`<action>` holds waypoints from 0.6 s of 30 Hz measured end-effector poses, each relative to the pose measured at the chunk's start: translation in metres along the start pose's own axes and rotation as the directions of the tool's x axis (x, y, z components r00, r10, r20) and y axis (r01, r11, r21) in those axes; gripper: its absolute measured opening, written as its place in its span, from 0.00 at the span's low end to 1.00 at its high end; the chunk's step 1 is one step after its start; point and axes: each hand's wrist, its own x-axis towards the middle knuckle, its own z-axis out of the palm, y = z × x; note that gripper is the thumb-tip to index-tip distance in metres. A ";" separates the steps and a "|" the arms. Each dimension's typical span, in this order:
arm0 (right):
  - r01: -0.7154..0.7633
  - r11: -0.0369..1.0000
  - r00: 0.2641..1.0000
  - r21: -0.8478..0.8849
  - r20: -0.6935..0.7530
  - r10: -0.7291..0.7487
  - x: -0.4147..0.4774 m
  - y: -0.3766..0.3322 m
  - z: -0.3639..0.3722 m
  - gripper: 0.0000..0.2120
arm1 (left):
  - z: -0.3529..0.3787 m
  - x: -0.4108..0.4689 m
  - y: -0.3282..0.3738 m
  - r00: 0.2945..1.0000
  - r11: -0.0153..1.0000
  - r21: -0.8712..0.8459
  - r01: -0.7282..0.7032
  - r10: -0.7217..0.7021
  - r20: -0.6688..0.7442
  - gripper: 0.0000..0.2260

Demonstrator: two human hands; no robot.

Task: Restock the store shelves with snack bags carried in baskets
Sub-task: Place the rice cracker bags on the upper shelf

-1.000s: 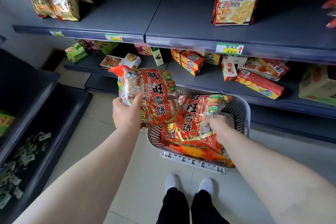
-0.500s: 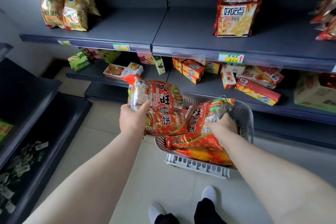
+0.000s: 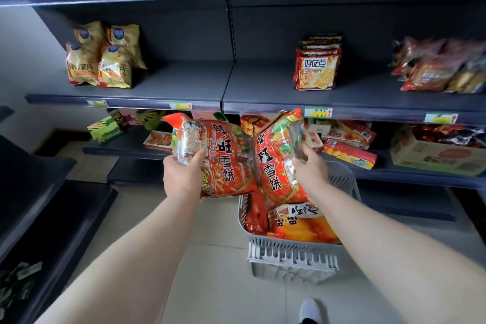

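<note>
Our left hand (image 3: 181,179) grips a red rice-cracker bag (image 3: 218,155) near its lower left corner, thumb on the front & fingers curled behind. The bag's upright in the air, its top level w/ the front lip of the middle shelf (image 3: 184,81). Our right hand (image 3: 311,172) pinches a second red bag (image 3: 274,163) of the same kind at its right edge, thumb & fingers closed on the crinkled film. This one tilts left & its side touches the first bag.

The second bag hangs over the grey basket (image 3: 292,255); the first is just left of it. The basket sits on the tiled floor (image 3: 215,271) in front of the shelving. Inside: more red pkts & an orange bag (image 3: 305,231) w/ a white-labelled pack on top.

On the middle shelf, yellow chip bags (image 3: 102,60) stand at left, a row of red-and-cream cracker packs (image 3: 317,67) to the right, and blurred mixed bags (image 3: 441,66) further right. The lower shelf holds small boxes (image 3: 348,151) & a cardboard carton (image 3: 436,158). One white shoe (image 3: 311,309) shows at the bottom edge.
</note>
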 end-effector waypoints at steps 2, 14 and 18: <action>0.040 0.999 0.999 0.032 -0.011 -0.039 -0.011 -0.021 0.010 0.24 | -0.015 0.003 0.008 0.999 0.999 -0.031 -0.030 0.029 -0.015 0.31; 0.292 0.886 0.954 0.359 -0.046 -0.296 -0.070 -0.135 0.104 0.21 | -0.173 0.054 0.015 0.960 0.957 -0.243 -0.161 0.094 -0.264 0.27; 0.353 0.821 0.921 0.449 -0.014 -0.388 -0.085 -0.180 0.146 0.20 | -0.226 0.074 0.019 0.936 0.934 -0.317 -0.167 0.049 -0.350 0.27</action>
